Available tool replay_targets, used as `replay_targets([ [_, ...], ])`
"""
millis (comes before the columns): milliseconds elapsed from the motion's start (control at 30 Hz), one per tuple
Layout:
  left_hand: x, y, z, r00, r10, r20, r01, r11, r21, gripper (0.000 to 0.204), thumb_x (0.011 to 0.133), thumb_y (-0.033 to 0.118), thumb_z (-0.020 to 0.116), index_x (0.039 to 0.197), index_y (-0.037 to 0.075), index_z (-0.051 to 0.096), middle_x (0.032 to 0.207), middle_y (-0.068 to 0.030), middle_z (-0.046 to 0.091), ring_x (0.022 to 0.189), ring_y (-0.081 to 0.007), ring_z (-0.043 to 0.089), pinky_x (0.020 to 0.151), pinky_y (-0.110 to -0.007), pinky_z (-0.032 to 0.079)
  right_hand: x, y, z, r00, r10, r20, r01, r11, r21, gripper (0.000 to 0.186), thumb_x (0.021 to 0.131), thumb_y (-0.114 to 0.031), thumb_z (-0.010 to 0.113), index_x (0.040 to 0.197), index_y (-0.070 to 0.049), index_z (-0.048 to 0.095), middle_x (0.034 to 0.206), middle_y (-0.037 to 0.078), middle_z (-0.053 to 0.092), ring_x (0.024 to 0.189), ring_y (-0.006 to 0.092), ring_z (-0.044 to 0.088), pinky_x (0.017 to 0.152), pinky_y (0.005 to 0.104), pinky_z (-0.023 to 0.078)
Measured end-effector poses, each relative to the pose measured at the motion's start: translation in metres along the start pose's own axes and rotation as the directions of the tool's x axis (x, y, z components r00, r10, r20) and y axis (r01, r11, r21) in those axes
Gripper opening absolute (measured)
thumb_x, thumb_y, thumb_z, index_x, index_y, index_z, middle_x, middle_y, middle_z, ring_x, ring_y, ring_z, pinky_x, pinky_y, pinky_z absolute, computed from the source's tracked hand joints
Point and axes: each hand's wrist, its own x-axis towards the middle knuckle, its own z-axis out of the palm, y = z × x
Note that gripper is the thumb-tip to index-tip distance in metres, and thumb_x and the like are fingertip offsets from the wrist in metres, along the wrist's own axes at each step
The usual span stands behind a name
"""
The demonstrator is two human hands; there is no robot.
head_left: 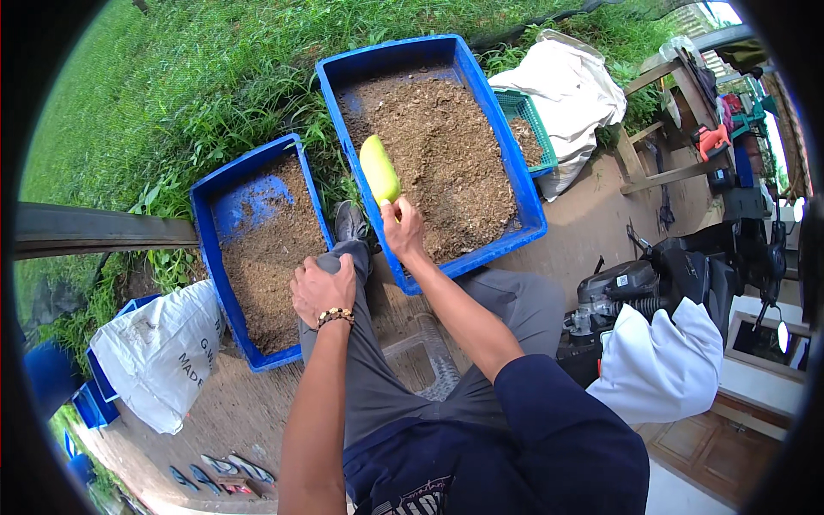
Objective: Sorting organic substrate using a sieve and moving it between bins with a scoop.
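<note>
My right hand (pixel 402 230) is closed round the handle end of a yellow-green scoop (pixel 378 170). The scoop hangs over the left side of a large blue tray (pixel 515 176) that holds brown, crumbly material (pixel 455 154). What lies inside the scoop is hidden from this side. My left hand (pixel 323 288), with a beaded bracelet at the wrist, lies on my left knee with its fingers apart and holds nothing. Left of that knee is a smaller blue tray (pixel 202 215), also part-filled with finer brown material (pixel 275 283) and showing some bare blue bottom.
A green basket (pixel 534 120) and white sack (pixel 562 86) stand beyond the large tray's right side. At left are another white sack (pixel 163 352) and a wooden post (pixel 103 230). A motorbike (pixel 652 275) stands at right. Several sandals (pixel 223 470) lie lower left.
</note>
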Motion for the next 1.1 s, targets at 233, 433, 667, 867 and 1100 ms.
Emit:
replay_targets([
  [233, 0.001, -0.005, 0.000, 1.000, 0.000, -0.004, 0.000, 1.000, -0.021, 0.060, 0.075, 0.054, 0.063, 0.112, 0.008, 0.066, 0.113, -0.0164, 0.064, 0.110, -0.0340, 0.059, 0.094, -0.044, 0.047, -0.027, -0.019, 0.033, 0.982, -0.070, 0.175, 0.087, 0.992, -0.090, 0.037, 0.086, -0.037, 0.062, 0.088, 0.000, 0.054, 0.087, 0.022, 0.061, 0.083, 0.0421, 0.060, 0.072, 0.0485, 0.048],
  [433, 0.002, -0.001, -0.002, 1.000, 0.019, 0.000, -0.019, 0.999, -0.035, 0.057, 0.075, 0.051, 0.063, 0.112, 0.009, 0.066, 0.113, -0.0146, 0.064, 0.110, -0.0340, 0.058, 0.095, -0.044, 0.046, 0.034, 0.077, 0.001, 0.972, 0.136, -0.192, -0.148, 0.988, -0.047, 0.040, 0.087, -0.038, 0.063, 0.081, 0.001, 0.054, 0.079, 0.022, 0.061, 0.078, 0.0411, 0.060, 0.073, 0.0478, 0.046],
  [667, 0.009, -0.002, 0.004, 0.999, 0.026, 0.019, -0.025, 0.999, -0.035, 0.054, 0.075, 0.048, 0.063, 0.113, 0.010, 0.066, 0.118, -0.0129, 0.063, 0.111, -0.0323, 0.057, 0.096, -0.042, 0.046, 0.132, 0.142, -0.042, 0.914, 0.359, -0.191, -0.387, 0.911, -0.141, 0.046, 0.086, -0.045, 0.062, 0.079, 0.000, 0.058, 0.081, 0.021, 0.065, 0.080, 0.0369, 0.063, 0.076, 0.0456, 0.048],
  [867, 0.012, 0.007, 0.010, 0.999, 0.052, 0.016, -0.051, 0.998, -0.023, 0.053, 0.076, 0.047, 0.063, 0.113, 0.010, 0.066, 0.116, -0.0127, 0.063, 0.110, -0.0325, 0.058, 0.095, -0.043, 0.046, 0.186, 0.129, -0.034, 0.937, 0.327, -0.124, -0.349, 0.898, -0.269, 0.044, 0.085, -0.045, 0.062, 0.083, -0.002, 0.060, 0.084, 0.022, 0.067, 0.083, 0.0369, 0.065, 0.076, 0.0459, 0.049],
  [1100, 0.012, 0.005, 0.009, 0.999, 0.033, 0.025, -0.033, 0.999, -0.026, 0.055, 0.074, 0.047, 0.063, 0.113, 0.007, 0.065, 0.114, -0.0143, 0.064, 0.109, -0.0330, 0.058, 0.095, -0.042, 0.046, 0.138, 0.104, -0.024, 0.963, 0.223, 0.150, -0.125, 0.866, -0.485, 0.044, 0.084, -0.048, 0.061, 0.091, -0.006, 0.058, 0.087, 0.021, 0.067, 0.086, 0.0393, 0.065, 0.076, 0.0489, 0.049],
])
